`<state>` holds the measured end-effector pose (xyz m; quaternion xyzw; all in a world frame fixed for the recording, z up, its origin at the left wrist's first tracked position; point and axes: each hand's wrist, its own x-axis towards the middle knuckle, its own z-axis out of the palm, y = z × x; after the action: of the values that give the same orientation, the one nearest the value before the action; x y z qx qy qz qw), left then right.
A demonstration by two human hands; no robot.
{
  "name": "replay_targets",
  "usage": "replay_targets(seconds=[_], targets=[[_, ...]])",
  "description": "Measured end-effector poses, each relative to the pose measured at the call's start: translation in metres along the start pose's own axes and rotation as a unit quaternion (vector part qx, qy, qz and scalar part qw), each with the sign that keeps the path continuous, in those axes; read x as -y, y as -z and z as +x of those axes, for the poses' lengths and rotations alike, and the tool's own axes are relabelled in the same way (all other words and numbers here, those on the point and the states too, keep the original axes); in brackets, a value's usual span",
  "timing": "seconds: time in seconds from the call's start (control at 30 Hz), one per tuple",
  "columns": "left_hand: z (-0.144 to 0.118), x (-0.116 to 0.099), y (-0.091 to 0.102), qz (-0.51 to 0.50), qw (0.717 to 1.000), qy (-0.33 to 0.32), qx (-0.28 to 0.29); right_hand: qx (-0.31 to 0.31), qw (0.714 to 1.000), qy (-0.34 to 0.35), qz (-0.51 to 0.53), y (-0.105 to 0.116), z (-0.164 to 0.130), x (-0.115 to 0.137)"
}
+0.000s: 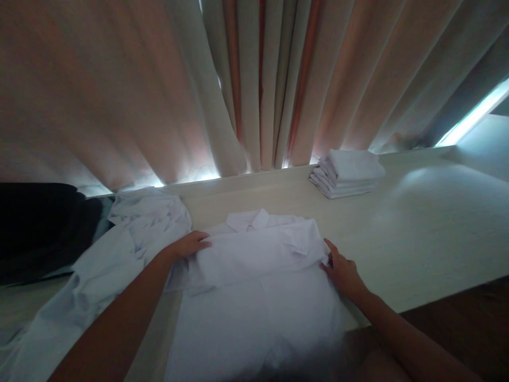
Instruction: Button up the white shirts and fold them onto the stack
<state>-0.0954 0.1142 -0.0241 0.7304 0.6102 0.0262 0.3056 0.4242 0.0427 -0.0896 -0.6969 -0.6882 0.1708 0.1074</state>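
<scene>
A white collared shirt [254, 297] lies spread on the pale tabletop, its collar toward the curtain and its lower part hanging toward me. A band of its cloth is folded across below the collar. At the left end of that band, my left hand [190, 245] has its fingers closed on the shirt's edge. My right hand [344, 270] pinches the opposite edge on the right, thumb and fingers on either side of the cloth. The fingertips of both hands are partly hidden by fabric.
A neat stack of folded white garments [353, 174] sits at the back right. Crumpled white cloth [147, 228] lies to the left, beside a dark black bundle [43, 228]. Long curtains [270, 79] hang behind the pale table [429, 228]; its front edge runs along the lower right.
</scene>
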Motion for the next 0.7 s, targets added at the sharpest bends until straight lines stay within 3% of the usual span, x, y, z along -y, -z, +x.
replay_targets(seconds=[0.17, 0.33, 0.5, 0.7], targets=[[0.004, -0.005, -0.009, 0.044, 0.999, 0.022, -0.003, -0.010, 0.998, -0.016, -0.058, 0.012, 0.001, 0.005], [0.001, -0.008, -0.019, 0.074, 0.996, 0.035, -0.041, -0.052, 0.998, 0.010, -0.019, 0.026, 0.014, 0.039], [-0.010, 0.005, -0.004, 0.097, 0.994, 0.038, -0.040, -0.009, 0.998, -0.056, 0.005, 0.016, 0.042, 0.074], [-0.025, 0.026, 0.010, 0.062, 0.996, 0.014, -0.055, -0.065, 0.993, -0.071, 0.061, 0.005, 0.058, 0.074]])
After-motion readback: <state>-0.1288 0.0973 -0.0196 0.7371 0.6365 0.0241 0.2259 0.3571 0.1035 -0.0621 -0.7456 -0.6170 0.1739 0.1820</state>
